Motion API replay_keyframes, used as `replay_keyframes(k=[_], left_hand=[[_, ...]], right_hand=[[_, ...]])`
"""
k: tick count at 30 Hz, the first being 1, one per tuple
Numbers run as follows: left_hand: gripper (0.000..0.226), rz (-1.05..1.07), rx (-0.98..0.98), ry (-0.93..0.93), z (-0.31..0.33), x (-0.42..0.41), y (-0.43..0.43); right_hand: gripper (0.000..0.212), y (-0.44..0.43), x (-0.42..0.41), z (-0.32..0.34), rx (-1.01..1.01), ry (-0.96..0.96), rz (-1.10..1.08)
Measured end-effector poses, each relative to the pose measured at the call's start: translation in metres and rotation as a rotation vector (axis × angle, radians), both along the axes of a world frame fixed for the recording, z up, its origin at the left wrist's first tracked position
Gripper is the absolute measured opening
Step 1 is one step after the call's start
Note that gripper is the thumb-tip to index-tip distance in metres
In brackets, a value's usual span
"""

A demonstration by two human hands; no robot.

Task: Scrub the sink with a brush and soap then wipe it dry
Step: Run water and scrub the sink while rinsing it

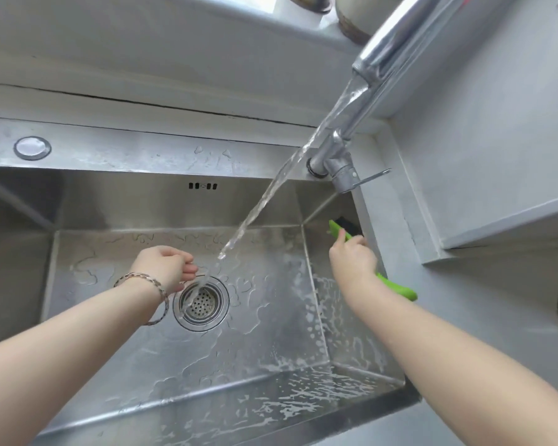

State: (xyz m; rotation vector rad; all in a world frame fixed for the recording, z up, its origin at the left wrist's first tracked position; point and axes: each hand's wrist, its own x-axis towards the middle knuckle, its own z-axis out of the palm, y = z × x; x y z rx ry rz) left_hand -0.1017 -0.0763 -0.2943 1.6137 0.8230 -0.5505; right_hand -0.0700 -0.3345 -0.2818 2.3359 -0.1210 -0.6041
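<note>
Two hands listed: right hand grips green brush, bristles pressed to sink wall at 2 o'clock for scrubbing; left hand, loosely curled and empty, beside running water, apparently rinsing.

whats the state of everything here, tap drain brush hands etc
faucet: on, water streaming into the basin
sink: wet, soap foam on right and near walls
drain strainer: seated, taking water
brush: gripped, bristles against right wall
left hand: loosely curled, holds nothing
right hand: grips the brush
</note>
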Motion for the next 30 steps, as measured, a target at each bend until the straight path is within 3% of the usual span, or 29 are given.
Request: replay_keyframes(k=[7, 10, 13, 15, 17, 19, 21, 24, 26, 30], left_hand=[[0.028, 0.097, -0.048, 0.03, -0.002, -0.019, 0.009], [0.014, 0.214, -0.116, 0.05, -0.007, -0.022, 0.004], [0.014, 0.309, -0.195, 0.053, -0.01, -0.022, -0.002], [0.03, 0.449, -0.391, 0.055, -0.006, -0.018, -0.007], [0.048, 0.58, -0.66, 0.036, 0.0, -0.013, -0.014], [0.058, 0.616, -0.785, 0.03, 0.002, -0.008, -0.022], [0.059, 0.628, -0.754, 0.077, 0.001, -0.005, -0.031], [0.045, 0.576, -0.682, 0.284, 0.005, -0.003, -0.035], [0.034, 0.505, -0.679, 0.383, 0.007, -0.004, -0.035], [0.025, 0.321, -0.624, 0.344, 0.01, -0.008, -0.044]], right_hand=[[0.038, 0.014, -0.047, -0.015, 0.439, 0.281, -0.338], [0.041, 0.044, -0.049, -0.001, 0.9, 0.217, -0.42], [0.051, 0.086, -0.059, 0.018, 1.453, 0.248, -0.709], [0.052, 0.108, -0.067, 0.028, 1.706, 0.286, -0.882], [0.051, 0.122, -0.07, 0.031, 1.837, 0.304, -1.002], [0.05, 0.128, -0.066, 0.03, 1.856, 0.259, -1.02], [0.051, 0.126, -0.062, 0.023, 1.772, 0.138, -0.92], [0.055, 0.114, -0.072, 0.014, 1.633, 0.051, -0.668], [0.056, 0.105, -0.082, 0.014, 1.625, 0.072, -0.672], [0.052, 0.068, -0.084, 0.034, 1.547, 0.076, -0.606]])
